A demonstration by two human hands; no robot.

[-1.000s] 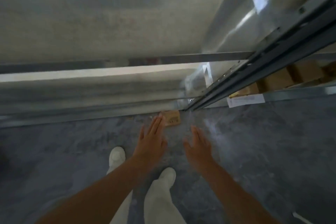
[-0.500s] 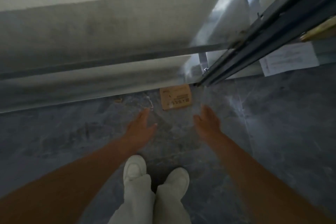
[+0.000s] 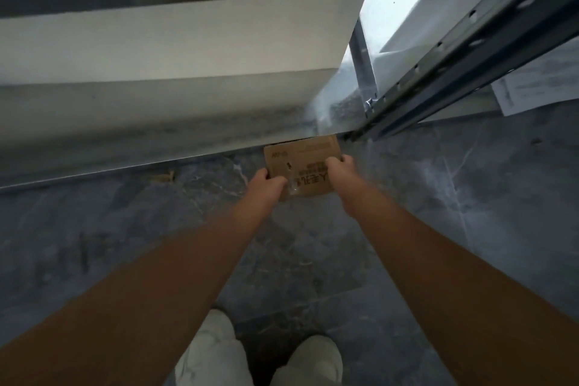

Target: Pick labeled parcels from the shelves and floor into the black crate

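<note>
Two hands on one parcel. Far left, a small cardboard scrap (image 3: 163,178) lies on the grey marbled floor (image 3: 438,197) at the foot of the pale shelf panel (image 3: 172,50). Left hand (image 3: 269,186) grips the parcel's near-left corner, thumb on top. Parcel (image 3: 305,163): flat brown cardboard, dark print on the top face, a clear tape strip down the middle, far edge tucked under the panel's bottom edge; can't tell if it's resting on the floor or lifted. Right hand (image 3: 340,175) grips the right edge, fingers curled over it. Further right, a dark perforated rack upright (image 3: 463,53) runs diagonally, with a white printed sheet (image 3: 539,84) just beside it.
</note>
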